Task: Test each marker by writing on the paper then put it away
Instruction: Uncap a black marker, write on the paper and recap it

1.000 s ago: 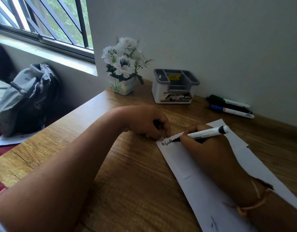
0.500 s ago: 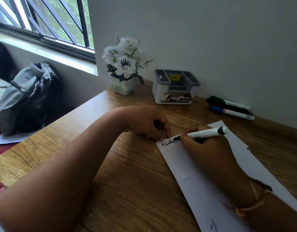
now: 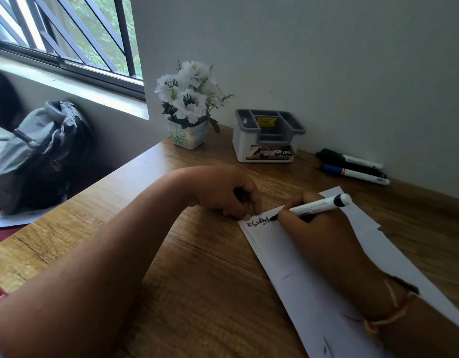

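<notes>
Right hand (image 3: 313, 228) grasps white marker (image 3: 316, 204), black end up toward 2 o'clock, tip on the paper (image 3: 300, 293) at the end of a short black scribble near its 11 o'clock corner. Paper lies flat on the bench (image 3: 197, 267), running 11 to 5 o'clock under the right wrist. Left hand (image 3: 223, 192) is curled, a fingertip pressing that paper corner; something dark sits in the curl, so I cannot tell if it holds anything. Three capped spare markers (image 3: 352, 166) lie at 2 o'clock of the paper, by the wall. Grey-white organiser (image 3: 268, 140) at 12 o'clock, flower pot (image 3: 188, 138) at 11. Backpack (image 3: 40, 156) off the bench at 9 o'clock.
</notes>
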Action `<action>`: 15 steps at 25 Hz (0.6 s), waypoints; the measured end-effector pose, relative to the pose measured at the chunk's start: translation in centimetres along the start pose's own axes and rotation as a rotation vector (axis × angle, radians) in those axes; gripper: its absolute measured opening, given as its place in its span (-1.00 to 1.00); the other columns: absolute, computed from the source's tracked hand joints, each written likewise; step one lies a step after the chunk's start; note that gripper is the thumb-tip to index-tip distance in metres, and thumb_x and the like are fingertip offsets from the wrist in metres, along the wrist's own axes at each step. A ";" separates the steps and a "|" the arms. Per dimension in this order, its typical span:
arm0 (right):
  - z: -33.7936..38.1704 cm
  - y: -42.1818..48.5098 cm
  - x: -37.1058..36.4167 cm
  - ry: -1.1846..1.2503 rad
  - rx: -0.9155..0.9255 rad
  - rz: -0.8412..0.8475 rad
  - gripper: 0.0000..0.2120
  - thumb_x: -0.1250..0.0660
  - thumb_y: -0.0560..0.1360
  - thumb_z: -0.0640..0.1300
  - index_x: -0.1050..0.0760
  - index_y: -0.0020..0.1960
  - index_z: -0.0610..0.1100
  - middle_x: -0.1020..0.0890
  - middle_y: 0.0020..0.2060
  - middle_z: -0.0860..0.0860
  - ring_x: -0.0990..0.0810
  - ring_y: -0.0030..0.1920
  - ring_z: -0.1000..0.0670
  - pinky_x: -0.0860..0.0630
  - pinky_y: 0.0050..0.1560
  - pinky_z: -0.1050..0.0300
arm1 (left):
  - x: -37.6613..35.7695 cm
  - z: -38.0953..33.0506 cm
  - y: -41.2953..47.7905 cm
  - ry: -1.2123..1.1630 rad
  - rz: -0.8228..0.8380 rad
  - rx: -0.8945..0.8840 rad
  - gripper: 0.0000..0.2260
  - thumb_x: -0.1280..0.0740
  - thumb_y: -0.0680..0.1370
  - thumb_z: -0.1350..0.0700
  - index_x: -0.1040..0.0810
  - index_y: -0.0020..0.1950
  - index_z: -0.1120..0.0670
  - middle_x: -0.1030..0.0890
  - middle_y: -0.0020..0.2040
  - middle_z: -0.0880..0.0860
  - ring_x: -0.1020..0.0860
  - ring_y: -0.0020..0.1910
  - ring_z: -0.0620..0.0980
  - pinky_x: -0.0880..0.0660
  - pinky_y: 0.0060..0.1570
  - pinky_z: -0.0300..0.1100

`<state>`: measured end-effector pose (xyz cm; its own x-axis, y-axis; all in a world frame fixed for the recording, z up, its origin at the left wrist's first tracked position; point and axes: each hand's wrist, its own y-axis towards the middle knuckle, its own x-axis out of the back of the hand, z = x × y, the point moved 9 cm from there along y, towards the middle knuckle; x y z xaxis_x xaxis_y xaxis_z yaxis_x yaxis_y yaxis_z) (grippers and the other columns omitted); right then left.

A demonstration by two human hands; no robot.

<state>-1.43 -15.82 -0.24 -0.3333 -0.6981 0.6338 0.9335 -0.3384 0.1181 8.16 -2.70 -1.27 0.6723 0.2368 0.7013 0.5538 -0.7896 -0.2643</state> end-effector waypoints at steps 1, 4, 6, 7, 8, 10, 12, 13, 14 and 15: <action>-0.1 0.1 0.0 0.008 -0.006 0.005 -0.95 -0.37 0.45 -0.14 -0.56 -0.09 -0.07 -0.60 -0.26 0.00 -0.54 -0.24 0.10 -0.35 -0.32 0.30 | 0.0 0.0 0.0 -0.002 -0.004 -0.002 -0.81 -0.47 0.49 0.17 -0.69 0.06 -0.05 -0.69 0.04 0.14 -0.64 -0.05 0.16 -0.59 -0.06 -0.05; -0.7 0.4 0.3 0.131 -0.072 0.002 -0.96 -0.36 0.48 -0.13 -0.55 -0.08 -0.07 -0.57 -0.31 0.00 -0.54 -0.28 0.06 -0.38 -0.30 0.26 | 0.0 -0.1 -0.2 -0.003 0.005 0.007 -0.82 -0.47 0.49 0.16 -0.69 0.05 -0.06 -0.70 0.00 0.11 -0.62 -0.20 0.06 -0.55 -0.18 -0.18; -1.2 0.6 0.5 0.249 -0.118 -0.013 -0.95 -0.35 0.49 -0.10 -0.56 -0.07 -0.07 -0.58 -0.32 -0.06 -0.54 -0.30 0.01 -0.44 -0.28 0.16 | 0.3 -0.3 -0.4 -0.021 -0.025 0.007 -0.84 -0.46 0.50 0.15 -0.69 0.03 -0.06 -0.69 -0.03 0.06 -0.58 -0.23 -0.08 -0.51 -0.24 -0.27; -1.3 0.7 0.5 0.289 -0.130 -0.017 -0.95 -0.35 0.50 -0.09 -0.56 -0.06 -0.06 -0.60 -0.31 -0.08 -0.54 -0.31 0.00 -0.46 -0.28 0.15 | 0.8 -0.4 -0.5 -0.031 -0.085 0.000 -0.86 -0.45 0.51 0.13 -0.69 0.03 -0.07 -0.69 -0.03 0.03 -0.58 -0.20 -0.11 -0.50 -0.22 -0.27; -1.3 0.7 0.6 0.328 -0.138 -0.016 -0.95 -0.35 0.51 -0.09 -0.56 -0.05 -0.04 -0.61 -0.30 -0.09 -0.54 -0.33 -0.01 -0.47 -0.30 0.15 | 1.4 -0.6 -0.5 -0.062 -0.169 -0.009 -0.88 -0.43 0.53 0.11 -0.68 0.04 -0.06 -0.67 -0.04 0.00 -0.58 -0.16 -0.11 -0.49 -0.18 -0.26; -0.9 0.7 0.7 0.399 -0.130 0.003 -0.93 -0.36 0.51 -0.10 -0.58 -0.02 -0.04 -0.61 -0.29 -0.10 -0.53 -0.35 -0.01 -0.49 -0.34 0.19 | 2.3 -0.7 -0.6 -0.296 -0.307 -0.016 -0.85 -0.34 0.59 0.13 -0.63 0.14 0.01 -0.63 -0.04 0.02 -0.56 -0.15 -0.08 -0.50 -0.15 -0.24; -0.7 0.6 0.9 0.471 -0.133 -0.002 -0.93 -0.36 0.51 -0.11 -0.60 -0.02 -0.04 -0.62 -0.29 -0.09 -0.54 -0.34 -0.01 -0.50 -0.33 0.18 | 2.2 -0.7 -0.5 -0.718 -0.331 -0.036 -0.77 -0.21 0.64 0.23 -0.54 0.25 0.17 -0.59 0.01 0.16 -0.58 -0.10 0.00 -0.55 -0.13 -0.18; -0.8 0.5 1.1 0.542 -0.157 -0.027 -0.93 -0.35 0.52 -0.10 -0.62 -0.06 -0.03 -0.64 -0.28 -0.08 -0.56 -0.30 0.00 -0.52 -0.29 0.17 | 2.2 -0.8 -0.4 -0.899 -0.336 -0.056 -0.75 -0.16 0.65 0.27 -0.50 0.28 0.24 -0.57 0.06 0.22 -0.61 -0.06 0.04 -0.58 -0.08 -0.16; -1.0 0.3 1.2 0.630 -0.191 -0.056 -0.88 -0.33 0.52 -0.09 -0.63 -0.13 -0.01 -0.66 -0.26 -0.08 -0.60 -0.26 0.02 -0.54 -0.25 0.14 | 2.2 -0.7 -0.3 -1.019 -0.349 -0.072 -0.75 -0.14 0.66 0.28 -0.46 0.29 0.27 -0.58 0.09 0.27 -0.64 -0.01 0.08 -0.61 -0.05 -0.15; -1.2 0.3 1.3 0.701 -0.211 -0.083 -0.82 -0.31 0.53 -0.08 -0.65 -0.19 0.00 -0.68 -0.24 -0.08 -0.63 -0.21 0.03 -0.56 -0.21 0.12 | 2.3 -0.7 -0.3 -1.086 -0.364 -0.081 -0.77 -0.15 0.67 0.26 -0.45 0.29 0.28 -0.60 0.10 0.28 -0.67 0.02 0.09 -0.64 -0.03 -0.17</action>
<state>-1.71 -17.61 -0.28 -0.4739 -0.8804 -0.0170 0.8799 -0.4726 -0.0497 9.20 -2.32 0.87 0.5700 0.7905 -0.2241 0.7952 -0.5994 -0.0918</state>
